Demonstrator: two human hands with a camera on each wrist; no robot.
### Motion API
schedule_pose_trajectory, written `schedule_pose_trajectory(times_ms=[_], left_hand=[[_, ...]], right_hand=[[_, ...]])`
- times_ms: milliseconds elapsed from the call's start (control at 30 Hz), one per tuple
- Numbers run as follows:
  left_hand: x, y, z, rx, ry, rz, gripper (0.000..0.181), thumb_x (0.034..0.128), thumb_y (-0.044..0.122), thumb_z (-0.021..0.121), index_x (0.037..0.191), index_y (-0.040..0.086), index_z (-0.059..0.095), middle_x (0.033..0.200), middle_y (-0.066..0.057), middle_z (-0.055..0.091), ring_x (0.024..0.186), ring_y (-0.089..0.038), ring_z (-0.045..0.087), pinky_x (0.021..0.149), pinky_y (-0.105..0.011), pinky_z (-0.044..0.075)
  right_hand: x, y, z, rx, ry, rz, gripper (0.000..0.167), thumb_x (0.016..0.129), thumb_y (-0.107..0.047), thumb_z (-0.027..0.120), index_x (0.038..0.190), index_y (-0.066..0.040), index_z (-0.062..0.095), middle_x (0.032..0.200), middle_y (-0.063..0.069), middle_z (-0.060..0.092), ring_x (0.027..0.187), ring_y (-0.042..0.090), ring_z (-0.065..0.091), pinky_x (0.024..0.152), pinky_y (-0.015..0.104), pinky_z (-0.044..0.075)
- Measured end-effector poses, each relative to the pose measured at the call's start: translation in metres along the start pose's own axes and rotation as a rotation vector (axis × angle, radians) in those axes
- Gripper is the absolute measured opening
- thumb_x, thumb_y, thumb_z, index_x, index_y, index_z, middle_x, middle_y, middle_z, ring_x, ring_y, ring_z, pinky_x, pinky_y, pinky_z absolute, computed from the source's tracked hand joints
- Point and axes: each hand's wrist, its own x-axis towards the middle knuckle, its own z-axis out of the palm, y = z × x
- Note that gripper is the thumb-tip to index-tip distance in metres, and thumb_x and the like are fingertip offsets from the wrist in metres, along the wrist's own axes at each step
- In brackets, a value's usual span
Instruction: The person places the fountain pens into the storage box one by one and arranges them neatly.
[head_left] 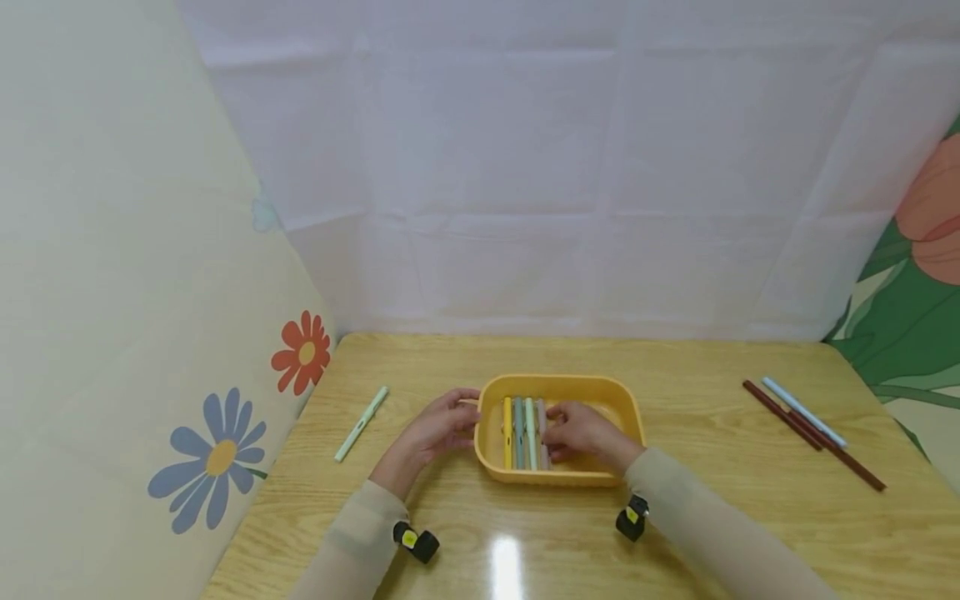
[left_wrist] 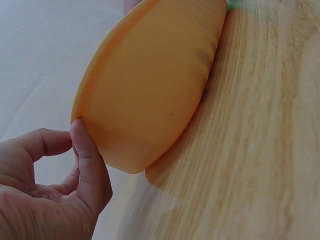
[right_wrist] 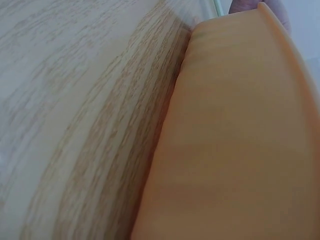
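A yellow tray (head_left: 564,477) stands on the wooden table, with a row of pens lying side by side in its left half: a yellow pen (head_left: 507,433), a grey-blue pen (head_left: 519,433), a pale green pen (head_left: 531,433) and a pale pink pen (head_left: 543,458). My left hand (head_left: 438,429) grips the tray's left end; the left wrist view shows that hand (left_wrist: 60,180) with its fingertips at the rim of the tray (left_wrist: 145,90). My right hand (head_left: 588,432) reaches over the tray's right side, fingers on the pink pen. The tray's outer wall (right_wrist: 230,130) fills much of the right wrist view.
A light green pen (head_left: 362,423) lies on the table (head_left: 450,533) to the left of the tray. Over on the right are a light blue pen (head_left: 804,412) and dark red-brown pens (head_left: 855,467) close together. A white cloth (head_left: 487,183) hangs behind the table.
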Motion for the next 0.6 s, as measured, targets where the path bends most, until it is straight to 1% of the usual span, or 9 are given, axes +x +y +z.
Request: schedule_pose_trajectory(times_ms=[100, 200, 267, 367, 467, 600], left_hand=[[0.0, -0.001, 0.0, 0.001, -0.003, 0.003, 0.048, 0.0951, 0.007, 0.057, 0.141, 0.002, 0.044, 0.106, -0.006, 0.063, 0.086, -0.013, 0.063, 0.067, -0.027, 0.057], [0.0, -0.001, 0.001, -0.005, -0.006, 0.009, 0.048, 0.0952, 0.007, 0.057, 0.141, 0.002, 0.044, 0.106, -0.006, 0.063, 0.087, -0.013, 0.063, 0.067, -0.028, 0.057], [0.0, -0.001, 0.001, -0.005, -0.006, 0.009, 0.048, 0.0953, 0.007, 0.057, 0.141, 0.002, 0.044, 0.105, -0.006, 0.063, 0.087, -0.013, 0.063, 0.067, -0.028, 0.057], [0.0, -0.001, 0.001, 0.0, -0.003, 0.008, 0.047, 0.0951, 0.007, 0.057, 0.14, 0.003, 0.044, 0.104, -0.005, 0.063, 0.086, -0.013, 0.063, 0.067, -0.028, 0.057], [0.001, -0.001, 0.002, 0.001, 0.002, 0.007, 0.047, 0.0949, 0.006, 0.057, 0.14, 0.003, 0.045, 0.103, -0.004, 0.063, 0.085, -0.013, 0.063, 0.066, -0.028, 0.057], [0.002, -0.001, 0.002, -0.002, 0.008, 0.009, 0.047, 0.0946, 0.006, 0.058, 0.14, 0.003, 0.046, 0.104, -0.005, 0.064, 0.085, -0.013, 0.063, 0.066, -0.028, 0.057]], right_hand=[[-0.001, 0.001, -0.001, -0.004, -0.006, -0.012, 0.051, 0.09, 0.004, 0.066, 0.137, 0.014, 0.047, 0.091, 0.016, 0.065, 0.07, 0.018, 0.065, 0.066, 0.032, 0.061], [-0.005, 0.002, -0.002, -0.019, -0.004, -0.019, 0.049, 0.09, 0.003, 0.067, 0.135, 0.012, 0.049, 0.091, 0.016, 0.065, 0.069, 0.018, 0.065, 0.066, 0.033, 0.061], [-0.008, 0.002, -0.004, -0.037, -0.002, -0.022, 0.048, 0.089, 0.002, 0.068, 0.134, 0.01, 0.051, 0.093, 0.015, 0.066, 0.071, 0.019, 0.066, 0.068, 0.034, 0.061], [-0.012, 0.001, -0.009, -0.087, 0.001, -0.05, 0.047, 0.088, 0.001, 0.068, 0.133, 0.008, 0.054, 0.097, 0.015, 0.067, 0.076, 0.021, 0.067, 0.071, 0.036, 0.06], [-0.016, -0.002, -0.015, -0.124, 0.008, -0.064, 0.045, 0.09, -0.001, 0.066, 0.134, 0.006, 0.056, 0.098, 0.012, 0.067, 0.08, 0.021, 0.066, 0.073, 0.035, 0.059], [-0.017, -0.006, -0.023, -0.117, -0.006, -0.125, 0.042, 0.091, 0.001, 0.063, 0.132, 0.01, 0.054, 0.096, 0.013, 0.065, 0.077, 0.018, 0.062, 0.07, 0.033, 0.057]])
